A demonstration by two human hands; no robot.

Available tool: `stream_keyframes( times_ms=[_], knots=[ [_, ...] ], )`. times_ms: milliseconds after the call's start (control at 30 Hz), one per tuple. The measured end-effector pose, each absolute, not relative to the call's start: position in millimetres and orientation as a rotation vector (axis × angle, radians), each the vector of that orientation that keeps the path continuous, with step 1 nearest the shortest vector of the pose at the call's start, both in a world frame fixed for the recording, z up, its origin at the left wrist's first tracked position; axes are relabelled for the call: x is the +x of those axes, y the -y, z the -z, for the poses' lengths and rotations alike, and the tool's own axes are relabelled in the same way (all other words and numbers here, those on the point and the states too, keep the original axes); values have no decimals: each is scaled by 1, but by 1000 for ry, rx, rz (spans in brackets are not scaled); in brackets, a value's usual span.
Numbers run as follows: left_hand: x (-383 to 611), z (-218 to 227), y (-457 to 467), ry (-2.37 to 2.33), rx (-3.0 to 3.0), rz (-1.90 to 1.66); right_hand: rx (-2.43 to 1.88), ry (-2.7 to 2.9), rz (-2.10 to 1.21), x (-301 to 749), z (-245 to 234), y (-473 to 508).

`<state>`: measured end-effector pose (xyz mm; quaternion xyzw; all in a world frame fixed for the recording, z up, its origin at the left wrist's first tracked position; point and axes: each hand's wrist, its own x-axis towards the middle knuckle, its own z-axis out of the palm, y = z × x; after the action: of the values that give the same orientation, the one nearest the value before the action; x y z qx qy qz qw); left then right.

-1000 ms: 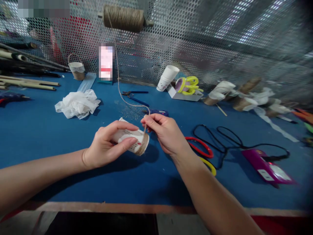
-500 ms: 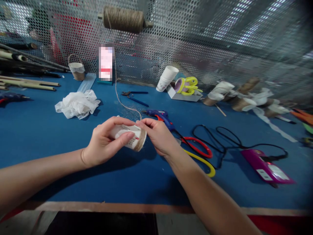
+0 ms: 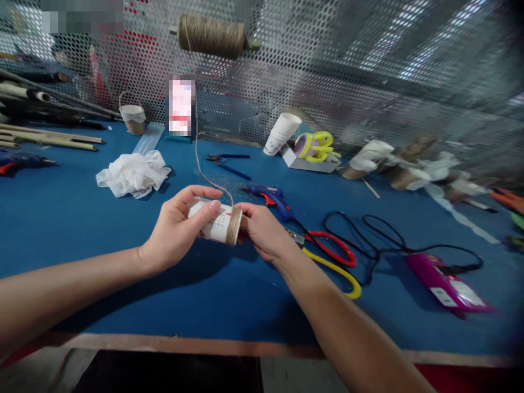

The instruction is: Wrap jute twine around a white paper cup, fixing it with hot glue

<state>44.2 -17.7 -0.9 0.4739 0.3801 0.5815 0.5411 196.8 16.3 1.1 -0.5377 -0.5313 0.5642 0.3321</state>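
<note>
My left hand (image 3: 178, 232) is wrapped round a white paper cup (image 3: 214, 222) lying on its side above the blue table (image 3: 73, 218). A band of brown twine (image 3: 234, 224) is wound round the cup's base end. My right hand (image 3: 262, 232) is closed at that end, its fingers pressed to the twine. The strand (image 3: 196, 147) runs from the cup up to a twine spool (image 3: 212, 35) hung on the mesh wall.
A blue glue gun (image 3: 268, 195), red and yellow scissors (image 3: 333, 256), a black cable (image 3: 380, 234) and a purple device (image 3: 444, 281) lie to the right. A white plastic bag (image 3: 133, 173), pliers (image 3: 227, 162), stacked cups (image 3: 281, 132) and sticks (image 3: 49, 139) lie farther back.
My right hand has moved left and down from above the cup's base to press against it. The glue gun and scissors it covered now show. The twine strand has drawn in shorter.
</note>
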Motion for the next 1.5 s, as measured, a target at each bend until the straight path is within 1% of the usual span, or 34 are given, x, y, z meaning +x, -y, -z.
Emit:
stream_keyframes(
  times_ms=[200,300,400,500,633,1000,1500],
  knots=[
    [42,-1,18,-944,1274,-1381,-1432,1455,-1419,199,3,-19],
    [41,0,15,-1001,1341,-1387,-1431,1423,-1185,205,0,-22],
    [40,2,11,-1053,1364,-1388,-1287,1413,-1010,210,-9,-19],
    [40,4,8,-1078,1381,-1383,-1163,1561,-999,208,-18,-10],
    [38,6,6,-1085,1402,-1383,-1100,1674,-965,201,-18,1],
    [39,6,8,-1133,1530,-1366,-1138,1676,-998,196,-15,2],
    [38,7,10,-1125,1563,-1355,-1139,1698,-977,197,-14,1]
  ],
)
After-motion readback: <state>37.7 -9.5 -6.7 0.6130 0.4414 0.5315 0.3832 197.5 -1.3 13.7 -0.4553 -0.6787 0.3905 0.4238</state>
